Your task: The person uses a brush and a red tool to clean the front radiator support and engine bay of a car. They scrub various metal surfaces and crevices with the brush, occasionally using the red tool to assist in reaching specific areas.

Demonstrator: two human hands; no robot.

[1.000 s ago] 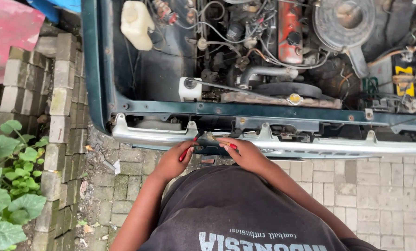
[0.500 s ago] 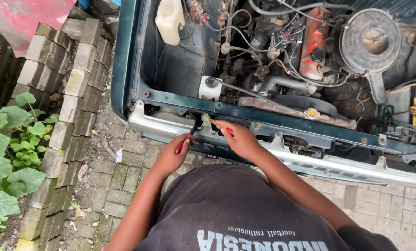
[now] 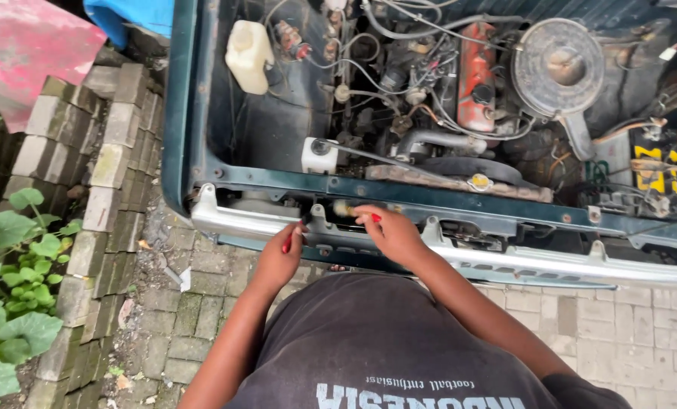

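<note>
Grey paving bricks (image 3: pixel 634 333) cover the ground outside, and a dark green car (image 3: pixel 178 113) stands on them with its engine bay wide open. Stacked grey bricks (image 3: pixel 104 174) make a low wall on one side, with green leafy plants (image 3: pixel 13 288) next to it and a red sheet (image 3: pixel 20 53) behind.

Both hands are at the front of the car, close together but not touching. They rest just above the shiny silver bumper (image 3: pixel 248 222). The left hand (image 3: pixel 279 257) is closed around a thin tool with a red handle (image 3: pixel 288 241), and the tip points up at the green front bar (image 3: pixel 429 198). The right hand (image 3: pixel 390 231) pinches a small yellowish part (image 3: pixel 344 208) with a bit of red (image 3: pixel 375 218) near the fingers. It is pressed against that same bar.

Behind the bar sit many things. A small white tank (image 3: pixel 318 155) is just past the hands. A bigger white bottle (image 3: pixel 248 45) is farther back. An orange-red engine cover (image 3: pixel 476 72), a round grey air filter (image 3: pixel 558 64) and lots of wires (image 3: pixel 369 68) fill the middle. A battery with yellow marks (image 3: pixel 660 167) is on the far side.

The bumper and the bar hide what is lower down.
</note>
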